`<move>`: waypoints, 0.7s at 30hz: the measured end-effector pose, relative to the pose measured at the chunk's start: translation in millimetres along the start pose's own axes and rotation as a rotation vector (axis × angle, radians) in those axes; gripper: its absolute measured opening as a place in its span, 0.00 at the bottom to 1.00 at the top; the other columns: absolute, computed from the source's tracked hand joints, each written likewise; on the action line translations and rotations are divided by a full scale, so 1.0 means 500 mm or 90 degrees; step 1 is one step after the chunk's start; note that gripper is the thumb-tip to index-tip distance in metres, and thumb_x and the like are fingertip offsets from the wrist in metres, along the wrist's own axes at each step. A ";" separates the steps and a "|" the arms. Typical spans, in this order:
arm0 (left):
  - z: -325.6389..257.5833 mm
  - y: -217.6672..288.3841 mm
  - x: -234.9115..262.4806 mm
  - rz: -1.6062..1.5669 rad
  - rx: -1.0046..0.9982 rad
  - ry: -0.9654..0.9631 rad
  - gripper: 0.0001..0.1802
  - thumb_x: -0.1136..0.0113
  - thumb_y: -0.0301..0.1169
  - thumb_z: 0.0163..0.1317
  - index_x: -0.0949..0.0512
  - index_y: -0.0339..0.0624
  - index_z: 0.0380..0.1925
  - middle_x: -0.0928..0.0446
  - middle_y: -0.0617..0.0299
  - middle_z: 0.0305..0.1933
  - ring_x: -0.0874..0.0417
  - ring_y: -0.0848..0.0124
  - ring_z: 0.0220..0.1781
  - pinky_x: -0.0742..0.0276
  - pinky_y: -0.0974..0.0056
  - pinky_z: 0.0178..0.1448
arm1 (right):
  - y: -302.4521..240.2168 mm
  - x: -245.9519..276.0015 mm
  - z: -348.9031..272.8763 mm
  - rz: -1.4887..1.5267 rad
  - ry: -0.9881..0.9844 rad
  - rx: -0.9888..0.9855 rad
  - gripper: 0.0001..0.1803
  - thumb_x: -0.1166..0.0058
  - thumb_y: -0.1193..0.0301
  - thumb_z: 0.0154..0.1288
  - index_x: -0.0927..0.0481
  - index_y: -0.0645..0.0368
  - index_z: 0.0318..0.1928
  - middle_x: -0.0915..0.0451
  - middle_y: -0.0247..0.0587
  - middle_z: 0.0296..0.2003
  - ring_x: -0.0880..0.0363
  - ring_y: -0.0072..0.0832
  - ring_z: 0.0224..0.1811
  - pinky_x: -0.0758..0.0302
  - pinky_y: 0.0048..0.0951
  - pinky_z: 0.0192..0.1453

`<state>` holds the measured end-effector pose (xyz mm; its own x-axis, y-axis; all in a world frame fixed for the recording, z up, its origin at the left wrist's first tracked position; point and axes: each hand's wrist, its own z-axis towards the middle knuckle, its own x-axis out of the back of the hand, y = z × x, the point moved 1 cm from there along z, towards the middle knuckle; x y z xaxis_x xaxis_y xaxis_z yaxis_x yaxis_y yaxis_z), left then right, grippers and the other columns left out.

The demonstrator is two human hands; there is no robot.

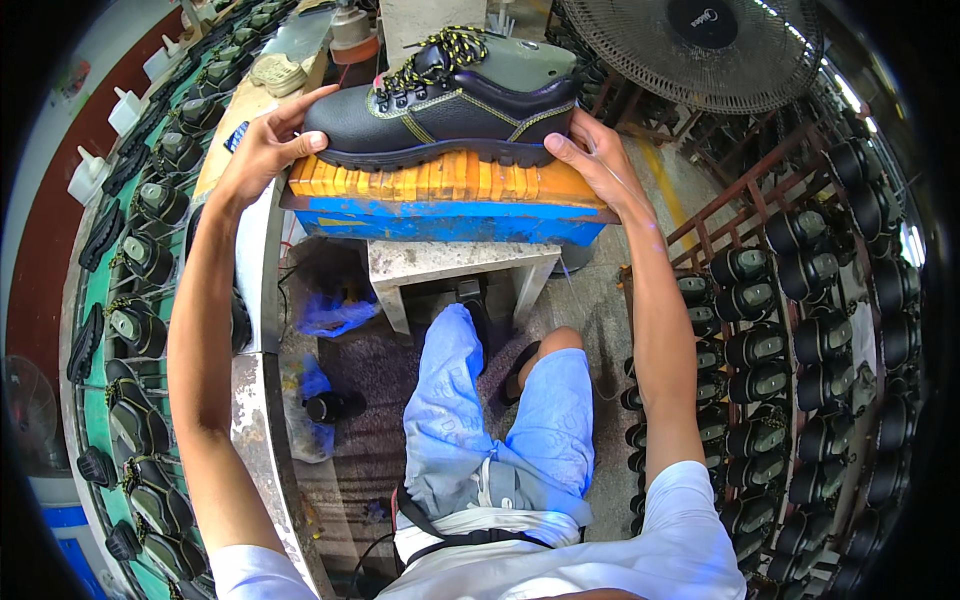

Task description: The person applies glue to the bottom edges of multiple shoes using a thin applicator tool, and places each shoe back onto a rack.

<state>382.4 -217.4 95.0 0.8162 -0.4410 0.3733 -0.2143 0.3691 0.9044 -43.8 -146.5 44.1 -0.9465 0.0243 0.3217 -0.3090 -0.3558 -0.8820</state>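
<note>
A black work shoe (450, 120) with yellow stitching and black-and-yellow laces lies lengthwise on an orange ribbed pad (400, 183) over a blue base (430, 222). A green last (520, 65) fills its ankle opening. My left hand (268, 145) grips the toe end, thumb against the front of the sole and fingers behind. At the heel, my right hand (592, 155) holds the other end, its thumb near the sole's rear edge. The shoe's sole rests on or just above the pad; I cannot tell which.
To the left runs a green conveyor (95, 400) carrying several shoes and loose soles, with white squeeze bottles (88, 175) beside it. A large fan (700, 45) stands at the back right. Racks of shoes (755, 345) fill the right side. A pale stool-like stand (465, 257) supports the blue base.
</note>
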 end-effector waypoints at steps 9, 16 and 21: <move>-0.001 -0.012 0.016 0.040 0.011 -0.005 0.44 0.24 0.34 0.62 0.32 0.42 0.78 0.21 0.54 0.69 0.20 0.67 0.70 0.30 0.61 0.78 | -0.018 -0.007 -0.006 -0.012 -0.029 0.001 0.35 0.31 0.55 0.70 0.22 0.65 0.67 0.15 0.45 0.58 0.20 0.31 0.63 0.28 0.35 0.72; -0.015 0.029 -0.007 0.056 0.005 0.014 0.39 0.29 0.29 0.67 0.31 0.40 0.76 0.20 0.55 0.67 0.19 0.71 0.65 0.29 0.64 0.75 | -0.005 0.003 -0.004 -0.065 -0.028 0.051 0.39 0.37 0.51 0.75 0.29 0.64 0.73 0.17 0.47 0.63 0.20 0.33 0.65 0.31 0.37 0.76; -0.105 0.032 -0.086 0.191 0.070 0.183 0.33 0.28 0.34 0.68 0.25 0.44 0.72 0.17 0.60 0.49 0.22 0.77 0.41 0.23 0.68 0.45 | -0.001 0.025 -0.107 -0.068 0.172 0.066 0.35 0.69 0.49 0.86 0.40 0.57 0.81 0.14 0.47 0.54 0.18 0.34 0.57 0.31 0.36 0.72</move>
<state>371.9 -149.7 82.8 0.8217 -0.0758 0.5648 -0.5084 0.3502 0.7867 -60.3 -96.2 30.1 -0.9037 0.3093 0.2960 -0.4106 -0.4309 -0.8035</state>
